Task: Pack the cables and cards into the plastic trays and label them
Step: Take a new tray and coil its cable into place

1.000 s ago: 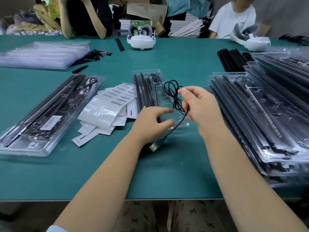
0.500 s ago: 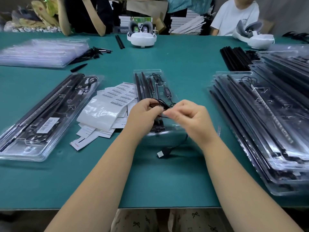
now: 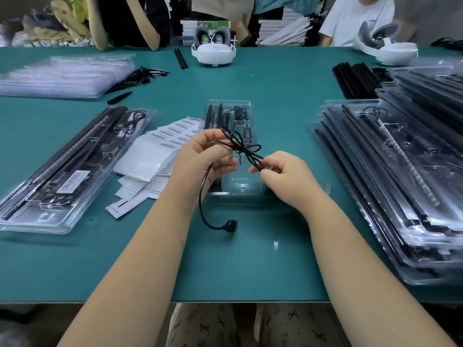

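Plug (image 3: 231, 223) at the near end of the black cable (image 3: 241, 149) hangs free above the table (image 3: 225, 266). I hold the cable bundle above the near end of the open tray (image 3: 231, 146): my left hand (image 3: 200, 159) has its fingers curled round the loops, and my right hand (image 3: 283, 174) pinches the far loop between thumb and fingertips. I judge that this cable is not yet seated in the tray.

To the left, a closed tray (image 3: 70, 169) carries a barcode label (image 3: 72, 180), so I take it as finished. Barcode stickers (image 3: 175, 132) lie beside it; their print is too small to read. To the right, a stack of filled trays (image 3: 390, 186) shows no label I can see. Far left, a pile of clear trays (image 3: 65, 76) looks unfilled.
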A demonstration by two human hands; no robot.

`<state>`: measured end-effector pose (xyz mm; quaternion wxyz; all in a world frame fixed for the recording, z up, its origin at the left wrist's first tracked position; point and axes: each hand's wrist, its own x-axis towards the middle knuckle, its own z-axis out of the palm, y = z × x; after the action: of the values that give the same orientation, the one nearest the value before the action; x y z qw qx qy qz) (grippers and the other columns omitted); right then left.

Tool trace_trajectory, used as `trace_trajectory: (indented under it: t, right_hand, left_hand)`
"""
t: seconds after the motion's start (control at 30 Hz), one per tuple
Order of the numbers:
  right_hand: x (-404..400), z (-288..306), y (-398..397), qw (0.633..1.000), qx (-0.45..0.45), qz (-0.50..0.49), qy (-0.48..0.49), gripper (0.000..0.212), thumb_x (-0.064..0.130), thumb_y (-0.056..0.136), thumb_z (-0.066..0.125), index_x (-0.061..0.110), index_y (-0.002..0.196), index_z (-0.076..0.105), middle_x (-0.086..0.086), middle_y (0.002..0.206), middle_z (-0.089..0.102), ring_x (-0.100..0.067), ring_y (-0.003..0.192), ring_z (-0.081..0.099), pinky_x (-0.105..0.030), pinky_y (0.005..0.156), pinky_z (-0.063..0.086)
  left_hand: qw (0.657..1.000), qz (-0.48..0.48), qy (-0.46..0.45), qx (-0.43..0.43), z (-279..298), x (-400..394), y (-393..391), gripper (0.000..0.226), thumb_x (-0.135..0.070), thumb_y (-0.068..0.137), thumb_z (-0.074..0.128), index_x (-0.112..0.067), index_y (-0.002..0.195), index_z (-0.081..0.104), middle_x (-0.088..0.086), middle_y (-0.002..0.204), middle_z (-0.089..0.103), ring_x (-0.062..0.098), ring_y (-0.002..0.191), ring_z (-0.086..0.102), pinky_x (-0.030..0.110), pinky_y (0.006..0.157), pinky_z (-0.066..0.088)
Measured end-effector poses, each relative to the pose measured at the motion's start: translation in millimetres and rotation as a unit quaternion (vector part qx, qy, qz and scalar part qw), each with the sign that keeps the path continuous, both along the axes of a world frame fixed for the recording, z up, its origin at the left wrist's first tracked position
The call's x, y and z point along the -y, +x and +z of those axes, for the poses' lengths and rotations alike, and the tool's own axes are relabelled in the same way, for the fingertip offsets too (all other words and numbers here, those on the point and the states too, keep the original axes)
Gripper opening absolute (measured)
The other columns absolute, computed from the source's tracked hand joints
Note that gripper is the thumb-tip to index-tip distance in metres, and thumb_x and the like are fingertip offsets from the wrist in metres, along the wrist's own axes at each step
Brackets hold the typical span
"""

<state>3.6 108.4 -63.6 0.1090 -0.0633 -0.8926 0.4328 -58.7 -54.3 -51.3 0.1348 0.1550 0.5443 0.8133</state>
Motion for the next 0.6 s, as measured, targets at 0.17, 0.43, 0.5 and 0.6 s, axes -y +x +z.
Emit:
trace_trajectory:
  t: [0.17,0.43,0.5,0.6]
  right_hand:
    - [-5.1,2.3,-0.2,0.988,-0.027,0.032,-0.146,0.035,0.014,0.083,0.066,0.044,0.099,0.061,0.011,0.081,0.061,-0.004,0.06,0.051,-0.014,0.061,0.042]
    - [-10.7,1.0,-9.2,0.926,0.047,-0.057,-0.371,0.021,0.012,0.085,0.06,0.02,0.073,0.046,0.009,0.054,0.036,-0.006,0.04,0.024,-0.018,0.039,0.023]
    - [-12.7,-0.7,-11.6,0.906,0.03,-0.083,-0.415,0.028,0.014,0.083,0.064,0.022,0.067,0.043,0.011,0.048,0.034,-0.006,0.039,0.024,-0.019,0.041,0.023]
    - [-15.2,-2.3,-15.4,0.876,-0.008,-0.152,-0.458,0.027,0.016,0.081,0.068,0.02,0.068,0.045,0.009,0.046,0.035,-0.007,0.037,0.024,-0.019,0.041,0.024]
  left_hand:
    - [0.998,0.002,-0.036,-0.045,-6.0,-0.7,-1.8,0.02,-0.005,0.091,0.054,-0.021,0.087,0.065,0.0,0.088,0.07,0.009,0.068,0.064,0.022,0.066,0.052]
    - [0.888,-0.015,-0.384,-0.252,-19.9,-12.3,3.1,0.043,-0.01,0.095,0.04,-0.03,0.132,0.047,0.001,0.14,0.051,0.006,0.118,0.05,0.024,0.104,0.033]
    - [0.75,-0.049,-0.58,-0.315,-23.0,-14.1,7.0,0.056,-0.049,0.096,0.035,-0.032,0.148,0.026,-0.001,0.158,0.021,0.02,0.145,0.016,0.043,0.117,0.005]
    - [0.619,-0.076,-0.695,-0.358,-21.3,-24.6,17.8,0.089,-0.081,0.076,0.029,-0.037,0.15,0.009,-0.009,0.16,0.004,0.024,0.147,-0.001,0.054,0.114,-0.007]
